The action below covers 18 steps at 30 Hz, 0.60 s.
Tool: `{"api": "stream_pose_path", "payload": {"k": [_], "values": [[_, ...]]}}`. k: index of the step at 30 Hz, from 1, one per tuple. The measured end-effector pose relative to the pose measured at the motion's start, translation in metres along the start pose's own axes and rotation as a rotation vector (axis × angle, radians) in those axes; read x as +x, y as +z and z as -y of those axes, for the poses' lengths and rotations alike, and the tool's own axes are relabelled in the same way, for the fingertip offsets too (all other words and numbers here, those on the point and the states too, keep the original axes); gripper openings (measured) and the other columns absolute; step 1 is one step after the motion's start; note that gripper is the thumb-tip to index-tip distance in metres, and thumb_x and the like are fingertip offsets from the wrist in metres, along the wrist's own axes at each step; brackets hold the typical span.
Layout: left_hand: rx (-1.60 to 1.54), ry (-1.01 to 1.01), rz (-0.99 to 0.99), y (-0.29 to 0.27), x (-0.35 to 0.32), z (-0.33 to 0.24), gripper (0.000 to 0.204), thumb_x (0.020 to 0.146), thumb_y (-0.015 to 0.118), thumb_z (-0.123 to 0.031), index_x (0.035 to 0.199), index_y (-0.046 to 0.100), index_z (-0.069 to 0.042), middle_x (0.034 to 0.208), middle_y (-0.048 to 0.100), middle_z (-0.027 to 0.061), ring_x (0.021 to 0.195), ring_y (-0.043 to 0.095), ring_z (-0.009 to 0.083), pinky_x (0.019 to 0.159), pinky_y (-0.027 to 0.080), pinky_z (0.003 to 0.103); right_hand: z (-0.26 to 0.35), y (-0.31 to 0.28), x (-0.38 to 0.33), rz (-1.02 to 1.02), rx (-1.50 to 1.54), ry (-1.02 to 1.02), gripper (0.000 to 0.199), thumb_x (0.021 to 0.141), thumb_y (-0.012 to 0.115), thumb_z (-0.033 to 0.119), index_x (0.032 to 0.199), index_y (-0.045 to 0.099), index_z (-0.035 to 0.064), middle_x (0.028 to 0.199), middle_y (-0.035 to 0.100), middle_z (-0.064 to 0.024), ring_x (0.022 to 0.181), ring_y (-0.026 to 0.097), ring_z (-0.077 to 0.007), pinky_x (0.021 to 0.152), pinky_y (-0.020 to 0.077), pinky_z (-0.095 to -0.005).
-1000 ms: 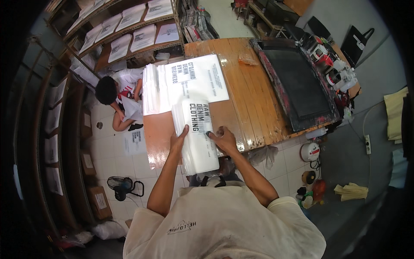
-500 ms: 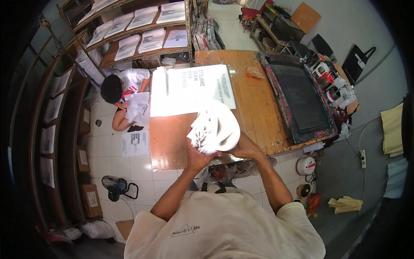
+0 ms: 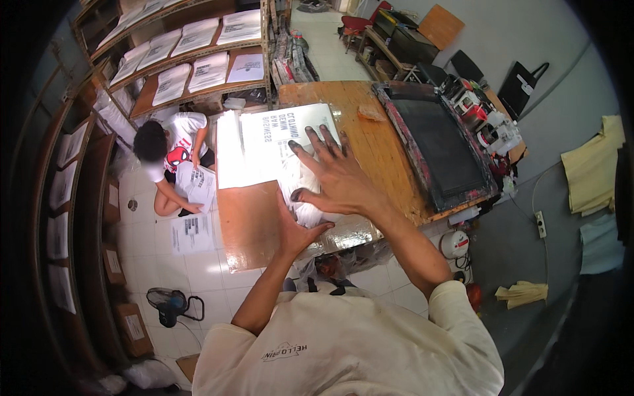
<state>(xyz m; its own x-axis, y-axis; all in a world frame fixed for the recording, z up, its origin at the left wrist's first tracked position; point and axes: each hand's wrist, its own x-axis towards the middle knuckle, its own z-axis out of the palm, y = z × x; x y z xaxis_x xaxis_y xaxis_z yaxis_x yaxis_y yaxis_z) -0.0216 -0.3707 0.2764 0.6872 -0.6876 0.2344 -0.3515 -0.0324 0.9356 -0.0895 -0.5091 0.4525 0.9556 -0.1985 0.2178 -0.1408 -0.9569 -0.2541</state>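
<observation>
A crumpled white bundle [image 3: 308, 212] lies at the near edge of a stack of printed white sheets [image 3: 247, 155] on the wooden table. Whether it is cloth or plastic I cannot tell. My right hand [image 3: 340, 177] is spread open over the bundle and the stack's right part, its fingertips stained dark. Along the bundle's left and near side lies my left hand [image 3: 294, 231], thumb stretched out to the right and apart from the fingers. Both hands hide much of the bundle.
A dark framed screen [image 3: 439, 145] lies on the table's right side, beside bottles and jars [image 3: 492, 129]. A small orange packet [image 3: 372, 113] sits at the back. On the floor at left, a seated person [image 3: 173, 158] handles printed sheets, near a black fan [image 3: 168, 305]. Shelves [image 3: 198, 59] hold more stacks.
The white bundle has come down from between my raised hands onto the table and looks flatter. My right hand has moved up and spread over it. The seated person has straightened up.
</observation>
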Motion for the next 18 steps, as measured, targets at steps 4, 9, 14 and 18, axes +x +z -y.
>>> {"api": "stream_pose_path", "payload": {"k": [4,9,14,18], "values": [[-0.370,0.014,-0.036,0.001,0.005,0.009,0.149,0.048,0.100,-0.042,0.153,0.006,0.006,0.146,0.035,0.0269,0.136,0.040,0.0339,0.110,0.038,0.044,0.003,-0.015,0.005,-0.100,0.073,0.019,0.091,0.087,0.061,0.058,0.157,0.025,0.0116,0.158,0.024,-0.0278,0.149,0.016,-0.0452,0.122,0.0123,-0.0528],[0.006,0.092,0.051,-0.006,0.006,0.018,0.144,0.049,0.097,-0.050,0.151,0.013,0.008,0.141,0.039,0.0278,0.131,0.040,0.0410,0.111,0.034,0.049,0.006,-0.025,0.004,-0.051,0.604,0.074,0.092,0.085,0.064,0.059,0.155,0.029,0.0106,0.159,0.030,-0.0199,0.150,0.017,-0.0413,0.122,0.0143,-0.0511],[0.004,0.165,-0.015,0.011,0.003,0.014,0.143,0.050,0.096,-0.051,0.149,0.011,0.009,0.142,0.034,0.0287,0.133,0.034,0.0442,0.112,0.029,0.052,-0.002,-0.002,0.003,-0.010,-0.221,-0.058,0.081,0.090,0.053,0.061,0.153,0.036,0.0133,0.159,0.029,-0.0227,0.148,0.020,-0.0431,0.122,0.0151,-0.0509],[-0.062,0.184,-0.042,0.015,0.002,0.020,0.144,0.052,0.096,-0.050,0.149,0.009,0.009,0.145,0.030,0.0295,0.134,0.032,0.0448,0.113,0.028,0.053,0.004,-0.031,0.004,-0.356,0.112,0.078,0.077,0.089,0.058,0.052,0.155,0.034,0.0187,0.162,0.020,-0.0235,0.150,0.012,-0.0452,0.122,0.0076,-0.0545]]}}
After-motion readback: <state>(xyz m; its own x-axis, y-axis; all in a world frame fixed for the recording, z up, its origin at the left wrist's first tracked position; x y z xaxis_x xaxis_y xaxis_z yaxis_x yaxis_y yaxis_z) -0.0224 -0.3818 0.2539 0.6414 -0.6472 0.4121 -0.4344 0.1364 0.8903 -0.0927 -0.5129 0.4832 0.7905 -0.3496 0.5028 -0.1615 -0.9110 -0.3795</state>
